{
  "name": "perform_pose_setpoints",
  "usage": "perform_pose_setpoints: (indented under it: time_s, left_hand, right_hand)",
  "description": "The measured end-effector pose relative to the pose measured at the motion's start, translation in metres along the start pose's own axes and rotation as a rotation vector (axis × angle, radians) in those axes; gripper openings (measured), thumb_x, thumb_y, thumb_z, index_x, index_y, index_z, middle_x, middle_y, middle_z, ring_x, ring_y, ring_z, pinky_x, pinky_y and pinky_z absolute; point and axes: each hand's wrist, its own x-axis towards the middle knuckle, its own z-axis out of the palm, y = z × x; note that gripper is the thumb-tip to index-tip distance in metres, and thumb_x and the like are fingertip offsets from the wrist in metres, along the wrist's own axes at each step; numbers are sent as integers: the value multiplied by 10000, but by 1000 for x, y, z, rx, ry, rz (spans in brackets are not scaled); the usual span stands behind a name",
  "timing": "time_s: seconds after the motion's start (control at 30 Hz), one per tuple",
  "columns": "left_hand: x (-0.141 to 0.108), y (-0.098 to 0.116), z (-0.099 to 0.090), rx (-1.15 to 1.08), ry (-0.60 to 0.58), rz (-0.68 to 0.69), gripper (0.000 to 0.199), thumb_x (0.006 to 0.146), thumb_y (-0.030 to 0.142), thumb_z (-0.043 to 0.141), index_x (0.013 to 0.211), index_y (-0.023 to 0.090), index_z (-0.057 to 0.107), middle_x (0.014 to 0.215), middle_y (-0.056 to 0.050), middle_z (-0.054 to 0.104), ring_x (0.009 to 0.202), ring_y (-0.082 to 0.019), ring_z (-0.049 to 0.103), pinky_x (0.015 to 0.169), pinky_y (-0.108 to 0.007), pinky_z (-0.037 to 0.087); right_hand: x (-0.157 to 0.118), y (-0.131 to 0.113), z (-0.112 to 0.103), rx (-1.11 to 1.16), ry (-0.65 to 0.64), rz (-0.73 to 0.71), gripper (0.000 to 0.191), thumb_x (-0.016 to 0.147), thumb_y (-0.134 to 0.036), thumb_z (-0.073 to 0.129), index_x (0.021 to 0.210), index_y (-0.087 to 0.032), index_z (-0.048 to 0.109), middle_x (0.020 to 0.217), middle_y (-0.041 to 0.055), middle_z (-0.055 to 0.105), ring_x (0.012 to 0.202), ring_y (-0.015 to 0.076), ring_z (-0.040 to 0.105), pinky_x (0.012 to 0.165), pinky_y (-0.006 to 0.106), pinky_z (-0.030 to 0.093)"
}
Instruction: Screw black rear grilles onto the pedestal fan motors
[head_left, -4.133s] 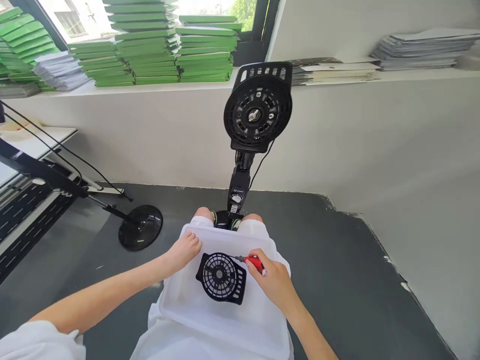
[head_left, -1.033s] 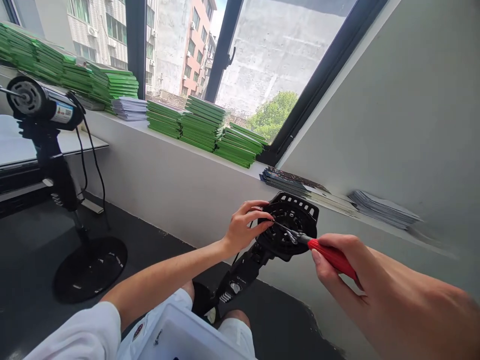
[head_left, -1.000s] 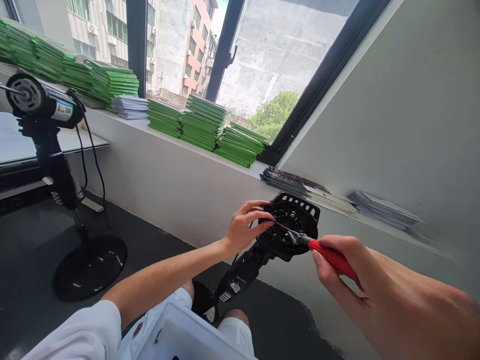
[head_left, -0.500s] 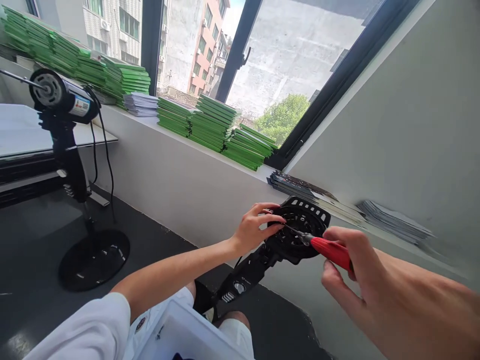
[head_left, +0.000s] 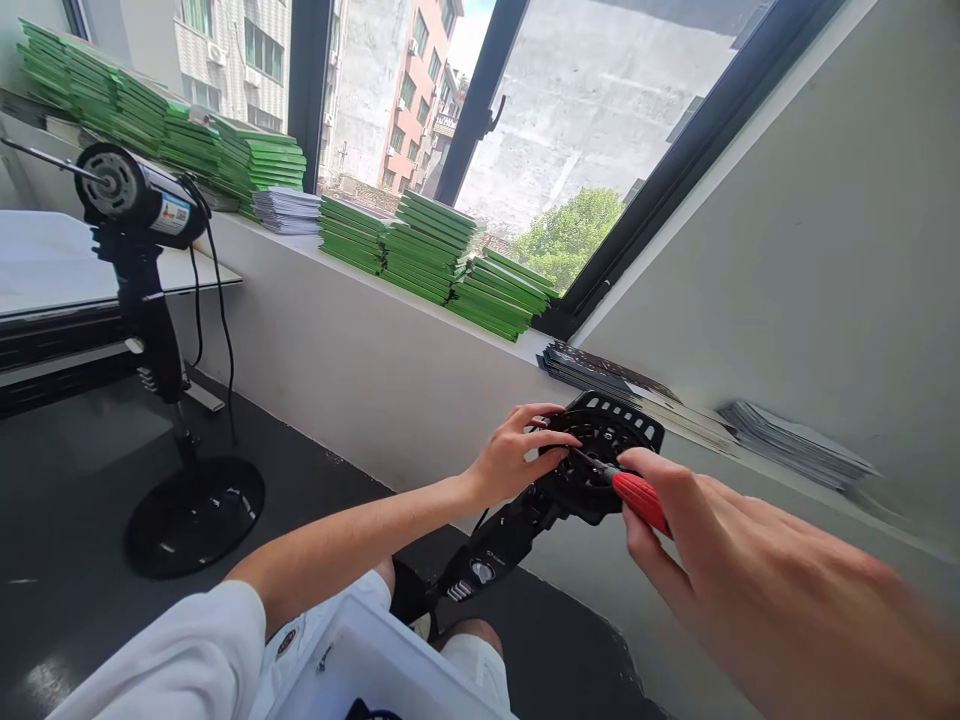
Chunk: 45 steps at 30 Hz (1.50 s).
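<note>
A black round fan housing [head_left: 646, 428] with slots along its top rim sits on a black fan stand neck [head_left: 510, 540] with a silver knob [head_left: 482, 571]. My right hand [head_left: 694, 530] is closed round the red handle of a screwdriver [head_left: 641, 500], whose shaft points left into the middle of the housing. At the screwdriver's tip, the thumb and index finger of my left hand [head_left: 514, 455] come together in a pinch against the housing. What lies between those fingertips is too small to make out.
A white bin [head_left: 405, 655] on my lap holds a small metal piece [head_left: 324, 657] and a dark part. Another fan stand with a bare motor [head_left: 142, 195] is at left beside a white table [head_left: 45, 265]. Green stacks [head_left: 427, 245] and dark flat sheets [head_left: 600, 370] line the sill.
My right hand has moved left with the screwdriver, closer to the housing. The left hand's fingertips have shifted slightly right. The whole view has shifted a little.
</note>
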Motion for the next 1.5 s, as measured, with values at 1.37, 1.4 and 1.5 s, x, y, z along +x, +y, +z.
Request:
perform_pose_setpoints:
  time_s: [1.37,1.4,1.5]
  left_hand:
    - [-7,21,-8,193,-8,48,225,1082,256,505,1210,234,690,1467,-113,603,1305,-228,604,1061,-382,591]
    - [-7,21,-8,218,-25,47,231,1080,261,510,1227,235,687,1487,-116,588,1321,-231,596,1080,-386,582]
    - [-16,34,-14,295,-51,57,320,1071,296,537,1379,261,617,1596,-134,488,1442,-273,525,1169,-456,530]
  right_hand:
    - [-11,-34,0,-136,94,105,351,1153,-299,429,835,-184,524,556,-54,403,467,134,351,535,318,188]
    - [-12,-32,1,-168,108,130,413,1152,-362,455,776,-195,484,528,-60,347,453,130,318,530,312,169]
    - [-15,-30,7,-166,168,166,424,1150,-386,465,772,-193,491,522,-63,310,453,129,307,527,294,164]
